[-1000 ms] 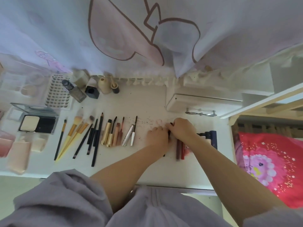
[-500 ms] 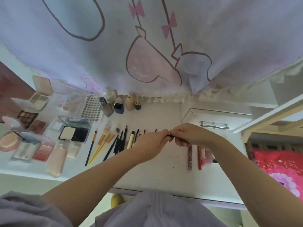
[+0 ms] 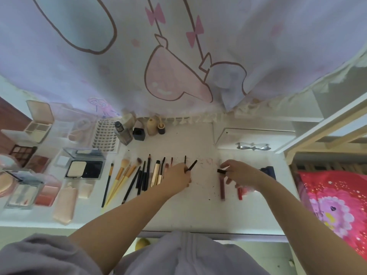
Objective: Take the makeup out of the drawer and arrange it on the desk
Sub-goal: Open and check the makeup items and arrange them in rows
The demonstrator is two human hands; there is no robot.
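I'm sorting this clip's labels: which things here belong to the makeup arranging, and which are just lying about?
Part of the job:
left hand holding a thin black wand
right hand holding a small black cap
brushes
powder compact
lip tubes

Just lying about:
curtain
pink bedding

Brushes (image 3: 127, 175) left of lip tubes (image 3: 222, 185) on desk (image 3: 198, 211), compacts (image 3: 84, 168) further left.

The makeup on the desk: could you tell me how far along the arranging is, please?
Mostly done: brushes and compacts lie in rows. In hand: the left hand holds a black wand, the right hand its cap. Left: placing them; the lip tubes lie loose.
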